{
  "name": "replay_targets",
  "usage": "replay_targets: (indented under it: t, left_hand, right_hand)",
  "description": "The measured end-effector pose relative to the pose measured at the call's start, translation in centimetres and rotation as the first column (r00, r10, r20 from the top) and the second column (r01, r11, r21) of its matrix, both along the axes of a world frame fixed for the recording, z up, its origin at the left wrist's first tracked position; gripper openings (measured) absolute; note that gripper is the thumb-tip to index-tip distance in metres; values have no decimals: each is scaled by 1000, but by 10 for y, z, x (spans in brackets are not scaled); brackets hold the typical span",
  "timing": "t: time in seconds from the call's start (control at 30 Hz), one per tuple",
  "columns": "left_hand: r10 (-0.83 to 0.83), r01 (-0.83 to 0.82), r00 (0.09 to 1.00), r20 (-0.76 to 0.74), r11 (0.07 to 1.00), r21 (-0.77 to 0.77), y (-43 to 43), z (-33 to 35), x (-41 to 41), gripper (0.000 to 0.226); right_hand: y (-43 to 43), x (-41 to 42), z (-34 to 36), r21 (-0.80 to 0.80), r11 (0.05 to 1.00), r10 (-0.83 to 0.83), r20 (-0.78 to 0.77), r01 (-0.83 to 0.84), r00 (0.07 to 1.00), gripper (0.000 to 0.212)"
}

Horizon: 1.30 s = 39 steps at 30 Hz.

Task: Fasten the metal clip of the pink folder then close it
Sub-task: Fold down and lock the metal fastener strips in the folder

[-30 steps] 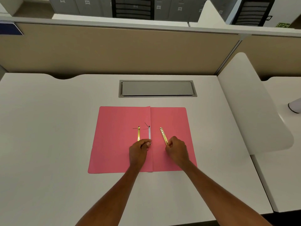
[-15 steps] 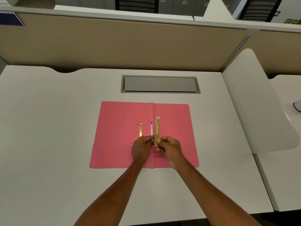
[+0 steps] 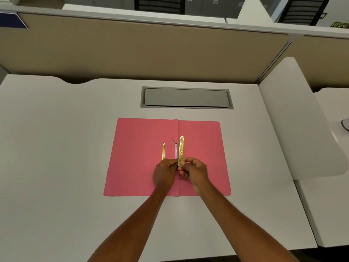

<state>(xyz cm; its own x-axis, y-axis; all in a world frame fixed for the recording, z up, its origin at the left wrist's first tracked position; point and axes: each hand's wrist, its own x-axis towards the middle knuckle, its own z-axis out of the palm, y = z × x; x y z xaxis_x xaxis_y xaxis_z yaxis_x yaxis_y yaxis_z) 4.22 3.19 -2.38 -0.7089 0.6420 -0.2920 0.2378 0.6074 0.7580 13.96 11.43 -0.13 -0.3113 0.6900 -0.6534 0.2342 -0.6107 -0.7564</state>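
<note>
Head view: the folder [image 3: 143,157] is seen lying open and flat on the table [image 3: 56,148], spine crease running toward the viewer, near the middle of the tabletop. The gold bar [image 3: 181,150] of the clip is held upright-looking along the crease, its near end pinched between the fingers of the right hand [image 3: 194,172]. The left hand [image 3: 164,173] is set just beside it, fingers curled and pressed together at the near end of the prongs; whether a prong is actually gripped cannot be told. One gold prong [image 3: 163,151] and one pale prong [image 3: 176,150] are seen on the left leaf, beside the crease.

Progress, as judged: the bar is not yet seated over the prongs, so the clip is unfastened. Fastening and closing both remain.

Room: bare table is noted on all sides of the folder. The grey hatch [image 3: 186,97] lies beyond the far edge, apart from it. The near folder edge is well inside the table edge. A white divider [image 3: 294,120] stands to the right, well apart. Swinging one leaf over appears unobstructed.
</note>
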Motion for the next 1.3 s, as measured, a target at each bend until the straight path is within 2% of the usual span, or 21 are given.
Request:
replay_targets:
  t: [0.17,0.33,0.43,0.57,0.8,0.93,1.3]
  left_hand:
    - [-5,5,999,36,1000,-4,0,0,-3,29]
    - [9,-28,975,222,996,79,-1,1,-14,31]
    - [121,-176,925,361,977,124,-1,2,-25,35]
    - [239,-336,867,438,928,158,9,12,-45,38]
    - [137,-240,872,470,957,166,43,29,-59,46]
    - [108,-204,870,482,967,153,48,31,-55,40]
    - [108,-263,758,644,953,149,47,29,-49,33]
  right_hand:
    - [0,-3,-2,-22,1000,6,14,-6,1000,14]
    - [-2,-7,-2,-25,1000,5,4,-5,1000,13]
    - [-5,-11,-2,-24,1000,-5,14,6,1000,12]
    - [-6,-14,-6,-17,999,-30,24,30,999,13]
    - [-7,-15,-9,-7,999,-42,21,42,999,16]
    - [-7,-14,-7,-19,998,-55,0,55,999,17]
    - [-6,-15,-9,-53,997,-52,32,53,998,16]
